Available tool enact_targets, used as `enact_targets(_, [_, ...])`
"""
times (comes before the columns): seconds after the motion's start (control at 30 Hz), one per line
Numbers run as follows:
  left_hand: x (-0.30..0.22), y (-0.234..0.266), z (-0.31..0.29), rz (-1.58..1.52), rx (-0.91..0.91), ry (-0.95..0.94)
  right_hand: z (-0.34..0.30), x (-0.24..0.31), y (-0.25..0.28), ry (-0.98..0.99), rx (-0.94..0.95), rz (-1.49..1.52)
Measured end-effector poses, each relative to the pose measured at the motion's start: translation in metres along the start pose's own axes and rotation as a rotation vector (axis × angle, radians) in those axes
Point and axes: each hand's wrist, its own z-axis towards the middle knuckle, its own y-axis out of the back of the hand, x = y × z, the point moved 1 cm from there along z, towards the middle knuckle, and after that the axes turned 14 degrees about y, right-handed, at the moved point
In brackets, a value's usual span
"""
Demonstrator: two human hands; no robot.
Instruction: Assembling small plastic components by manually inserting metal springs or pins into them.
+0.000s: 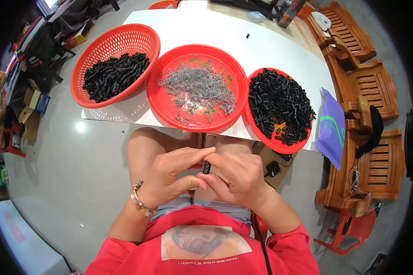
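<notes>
My right hand [236, 176] is closed above my lap, pinching a small black cylindrical piece [207, 167] upright between thumb and forefinger. Beside it, my left hand [174, 176] has its fingers stretched out and its thumb apart; the fingertips touch the right hand near both ends of the piece. In front of them a round red tray [152, 98] carries a loose heap of small metal springs [195, 87]. To its left a red mesh basket [80, 59] contains many black tubular pieces [116, 75]. A second red tray [282, 147], to the right, bears short black pieces [279, 103].
All three containers stand on a white tabletop [215, 27], where one black piece [247, 35] lies alone near the back. A purple packet [330, 128] sits at the right edge. Wooden chairs [376, 160] line the right side; a white box [25, 238] stands lower left.
</notes>
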Motion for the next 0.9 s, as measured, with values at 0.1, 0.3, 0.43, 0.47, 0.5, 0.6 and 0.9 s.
enact_targets(0.1, [-0.007, 0.0, 0.003, -0.113, 0.039, 0.15, -0.002, -0.002, 0.001, -0.051, 0.007, -0.032])
enact_targets(0.3, [0.001, -0.009, -0.001, -0.633, -0.027, 0.373, -0.009, -0.01, -0.011, -0.038, -0.052, -0.104])
enact_targets(0.43, [0.002, -0.008, 0.009, -0.493, -0.18, 0.343, -0.01, -0.011, 0.004, -0.085, 0.042, -0.098])
enact_targets(0.47, [0.0, -0.003, 0.011, -0.481, -0.227, 0.38, -0.014, -0.014, 0.007, -0.122, 0.037, -0.121])
enact_targets(0.5, [-0.001, 0.002, 0.015, -0.438, -0.318, 0.328, -0.017, -0.017, 0.01, -0.159, 0.033, -0.144])
enact_targets(0.6, [0.006, 0.043, 0.028, -0.03, -0.652, 0.18, -0.036, -0.039, 0.028, -0.279, -0.087, -0.145])
enact_targets(0.9, [0.054, 0.144, 0.052, 0.689, -0.968, 0.132, -0.102, -0.102, 0.08, -0.728, -0.02, -0.506])
